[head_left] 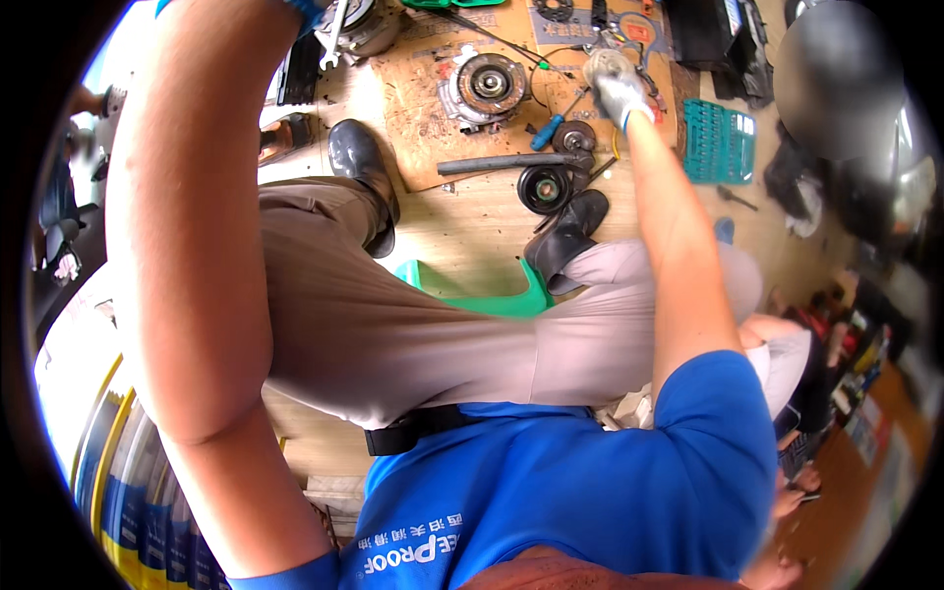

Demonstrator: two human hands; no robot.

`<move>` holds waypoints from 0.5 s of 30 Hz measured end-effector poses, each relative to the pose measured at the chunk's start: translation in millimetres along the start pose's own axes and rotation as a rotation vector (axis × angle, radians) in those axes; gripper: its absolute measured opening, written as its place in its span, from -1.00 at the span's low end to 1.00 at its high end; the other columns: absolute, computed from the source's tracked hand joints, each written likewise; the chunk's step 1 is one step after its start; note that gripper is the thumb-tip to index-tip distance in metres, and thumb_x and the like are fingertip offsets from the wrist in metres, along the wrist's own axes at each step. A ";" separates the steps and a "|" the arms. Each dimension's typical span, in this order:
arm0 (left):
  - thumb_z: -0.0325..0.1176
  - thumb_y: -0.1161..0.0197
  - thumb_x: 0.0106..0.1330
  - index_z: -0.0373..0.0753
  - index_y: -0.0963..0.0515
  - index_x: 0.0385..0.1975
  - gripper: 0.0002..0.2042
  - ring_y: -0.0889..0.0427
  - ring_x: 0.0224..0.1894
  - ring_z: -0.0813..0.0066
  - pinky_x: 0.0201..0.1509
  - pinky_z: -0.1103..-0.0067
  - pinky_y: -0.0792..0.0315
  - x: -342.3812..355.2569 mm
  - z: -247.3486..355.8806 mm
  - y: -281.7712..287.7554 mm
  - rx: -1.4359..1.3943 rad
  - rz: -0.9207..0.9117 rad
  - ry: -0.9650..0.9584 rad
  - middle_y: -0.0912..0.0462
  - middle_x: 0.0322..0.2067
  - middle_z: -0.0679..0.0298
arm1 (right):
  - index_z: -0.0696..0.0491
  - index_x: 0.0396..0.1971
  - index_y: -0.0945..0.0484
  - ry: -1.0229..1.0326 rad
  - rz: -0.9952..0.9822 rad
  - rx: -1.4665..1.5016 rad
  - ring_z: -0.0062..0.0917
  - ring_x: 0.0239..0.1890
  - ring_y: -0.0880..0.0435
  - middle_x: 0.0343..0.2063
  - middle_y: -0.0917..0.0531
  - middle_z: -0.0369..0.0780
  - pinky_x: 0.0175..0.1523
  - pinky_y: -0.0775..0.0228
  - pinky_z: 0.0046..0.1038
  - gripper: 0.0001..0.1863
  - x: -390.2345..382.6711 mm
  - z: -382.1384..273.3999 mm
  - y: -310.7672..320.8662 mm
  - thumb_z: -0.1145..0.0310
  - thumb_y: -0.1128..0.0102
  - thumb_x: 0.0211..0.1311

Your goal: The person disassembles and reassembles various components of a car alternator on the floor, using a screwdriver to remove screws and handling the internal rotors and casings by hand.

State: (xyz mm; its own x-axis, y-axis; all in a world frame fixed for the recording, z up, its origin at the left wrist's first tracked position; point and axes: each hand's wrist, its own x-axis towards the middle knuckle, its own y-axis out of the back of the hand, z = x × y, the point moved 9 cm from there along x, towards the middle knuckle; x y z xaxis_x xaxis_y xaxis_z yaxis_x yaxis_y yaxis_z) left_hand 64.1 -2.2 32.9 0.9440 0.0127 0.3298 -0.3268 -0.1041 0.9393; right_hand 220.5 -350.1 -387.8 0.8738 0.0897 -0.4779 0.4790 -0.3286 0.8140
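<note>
My left arm [202,216] reaches up past the top edge; only a blue glove cuff [310,12] shows there, and the hand is out of view. Close by that cuff, a silver open-end wrench [335,34] stands out against a metal housing [369,28]. My right hand [619,90], in a whitish-grey work glove, reaches to the right part of the cardboard mat [418,118], among round metal parts and wires. Blur hides its fingers and whatever they touch. Left of it sits a compressor-like unit with a round rusty clutch face [490,84]. A blue-handled screwdriver [547,133] lies nearer.
A black pulley [544,189], a small rusty disc [574,138] and a dark rod [506,163] lie before my shoes. A teal tool case [720,143] lies open on the right. A green stool [492,303] is beneath me. Other people [787,364] sit at the right.
</note>
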 end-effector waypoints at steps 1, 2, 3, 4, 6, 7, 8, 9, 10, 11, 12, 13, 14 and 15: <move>-0.06 -0.30 0.32 -0.34 -0.63 -0.02 -0.55 -0.76 -0.17 0.11 -0.03 0.25 -0.63 2.1 7.5 3.0 -0.003 -0.003 -0.024 -0.74 -0.30 -0.03 | 0.07 0.10 -0.64 -0.011 -0.113 -0.095 -0.04 0.01 -0.71 -0.03 -0.73 0.04 0.12 -0.52 -0.14 -0.44 -19.2 16.6 -19.3 -0.06 -0.09 0.36; -0.07 -0.29 0.32 -0.34 -0.64 -0.05 -0.57 -0.77 -0.20 0.10 -0.05 0.25 -0.63 4.6 14.7 6.9 -0.007 -0.007 -0.048 -0.74 -0.32 -0.02 | 0.08 0.09 -0.65 -0.080 -0.238 -0.166 -0.05 0.07 -0.68 0.00 -0.72 0.04 0.19 -0.49 -0.17 -0.45 -40.7 36.1 -40.4 -0.04 -0.10 0.35; -0.08 -0.29 0.32 -0.34 -0.64 -0.07 -0.59 -0.77 -0.22 0.10 -0.07 0.25 -0.64 8.6 21.0 8.6 -0.043 -0.031 -0.050 -0.74 -0.34 -0.03 | 0.07 0.10 -0.63 0.029 -0.239 -0.255 -0.06 0.09 -0.67 0.01 -0.71 0.03 0.22 -0.48 -0.19 -0.46 -58.1 33.4 -55.6 -0.03 -0.11 0.33; -0.09 -0.28 0.31 -0.34 -0.65 -0.11 -0.61 -0.77 -0.23 0.09 -0.09 0.25 -0.64 11.2 25.4 9.2 -0.075 -0.075 -0.047 -0.74 -0.35 -0.04 | 0.05 0.10 -0.62 0.095 -0.231 -0.371 -0.07 0.10 -0.67 0.02 -0.71 0.02 0.24 -0.47 -0.21 -0.46 -73.8 30.4 -71.4 -0.02 -0.12 0.31; -0.11 -0.25 0.31 -0.35 -0.65 -0.17 -0.63 -0.77 -0.25 0.07 -0.12 0.24 -0.65 13.8 33.2 8.9 -0.116 -0.155 -0.035 -0.73 -0.36 -0.06 | 0.00 0.22 -0.52 0.254 -0.158 -0.304 -0.05 0.12 -0.66 0.07 -0.68 0.04 0.25 -0.46 -0.15 -0.41 -92.8 9.1 -89.0 -0.04 -0.13 0.31; -0.11 -0.23 0.31 -0.36 -0.65 -0.18 -0.63 -0.77 -0.26 0.06 -0.13 0.23 -0.64 14.2 36.2 7.8 -0.125 -0.190 -0.027 -0.72 -0.37 -0.07 | -0.07 0.34 -0.43 0.204 -0.248 -0.274 -0.03 0.13 -0.64 0.09 -0.66 0.04 0.25 -0.43 -0.12 -0.37 -93.4 7.5 -102.5 0.00 -0.16 0.32; -0.11 -0.22 0.31 -0.36 -0.65 -0.18 -0.63 -0.77 -0.26 0.05 -0.13 0.23 -0.64 12.8 40.1 10.5 -0.110 -0.163 -0.032 -0.72 -0.37 -0.07 | -0.10 0.31 -0.48 0.183 -0.281 -0.293 -0.03 0.12 -0.65 0.08 -0.67 0.03 0.24 -0.44 -0.10 -0.39 -94.5 2.2 -113.3 -0.01 -0.15 0.31; -0.11 -0.22 0.32 -0.36 -0.64 -0.17 -0.62 -0.77 -0.27 0.04 -0.14 0.22 -0.64 11.8 43.2 12.2 -0.095 -0.135 -0.036 -0.72 -0.38 -0.06 | -0.08 0.25 -0.52 0.154 -0.281 -0.352 -0.07 0.13 -0.66 0.08 -0.68 0.00 0.24 -0.46 -0.08 -0.43 -93.9 -0.2 -117.6 -0.02 -0.13 0.32; -0.10 -0.22 0.32 -0.36 -0.64 -0.16 -0.62 -0.76 -0.28 0.04 -0.14 0.22 -0.64 9.6 48.1 15.4 -0.078 -0.074 -0.054 -0.71 -0.39 -0.06 | -0.06 0.20 -0.57 0.116 -0.265 -0.400 -0.10 0.15 -0.66 0.08 -0.69 -0.03 0.23 -0.48 -0.07 -0.46 -92.0 -2.6 -119.9 -0.04 -0.11 0.34; -0.10 -0.22 0.32 -0.36 -0.64 -0.16 -0.61 -0.76 -0.29 0.04 -0.14 0.22 -0.63 9.7 51.7 18.6 -0.062 -0.011 -0.074 -0.71 -0.40 -0.05 | -0.05 0.16 -0.60 0.099 -0.238 -0.390 -0.10 0.14 -0.68 0.07 -0.70 -0.04 0.21 -0.49 -0.07 -0.48 -89.7 -6.4 -119.2 -0.04 -0.13 0.33; -0.09 -0.22 0.32 -0.36 -0.64 -0.16 -0.61 -0.76 -0.29 0.04 -0.15 0.22 -0.63 9.8 50.7 9.5 -0.054 -0.079 -0.047 -0.70 -0.41 -0.04 | -0.05 0.13 -0.63 0.071 -0.208 -0.377 -0.10 0.12 -0.69 0.06 -0.71 -0.04 0.19 -0.51 -0.07 -0.50 -87.6 -8.2 -117.2 -0.04 -0.15 0.33; -0.09 -0.22 0.32 -0.36 -0.64 -0.16 -0.60 -0.75 -0.29 0.04 -0.15 0.22 -0.63 8.7 49.2 0.4 -0.049 -0.146 -0.019 -0.69 -0.42 -0.04 | -0.04 0.09 -0.66 0.020 -0.185 -0.375 -0.09 0.11 -0.70 0.04 -0.72 -0.04 0.17 -0.53 -0.07 -0.51 -85.4 -7.9 -115.8 -0.03 -0.16 0.33; -0.08 -0.22 0.32 -0.36 -0.64 -0.16 -0.60 -0.75 -0.29 0.04 -0.16 0.22 -0.63 9.6 48.6 -3.8 -0.045 -0.161 -0.016 -0.69 -0.42 -0.03 | -0.03 0.07 -0.68 0.034 -0.158 -0.368 -0.09 0.09 -0.71 0.04 -0.72 -0.04 0.14 -0.54 -0.08 -0.53 -85.1 -11.9 -115.5 -0.02 -0.18 0.32; -0.07 -0.23 0.32 -0.36 -0.63 -0.16 -0.60 -0.75 -0.29 0.04 -0.16 0.22 -0.63 10.3 48.2 -8.1 -0.041 -0.176 -0.013 -0.69 -0.43 -0.03 | -0.03 0.05 -0.69 0.026 -0.134 -0.372 -0.08 0.06 -0.72 0.03 -0.72 -0.04 0.12 -0.56 -0.09 -0.54 -84.3 -13.5 -115.1 -0.01 -0.20 0.32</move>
State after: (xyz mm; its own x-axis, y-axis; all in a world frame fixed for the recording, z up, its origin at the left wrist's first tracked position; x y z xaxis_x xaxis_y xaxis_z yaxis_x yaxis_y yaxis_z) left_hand 78.7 -49.1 24.1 0.9871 0.0146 0.1592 -0.1580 -0.0608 0.9856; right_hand 92.8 -307.1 -436.7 0.8010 0.1343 -0.5834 0.5824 0.0506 0.8113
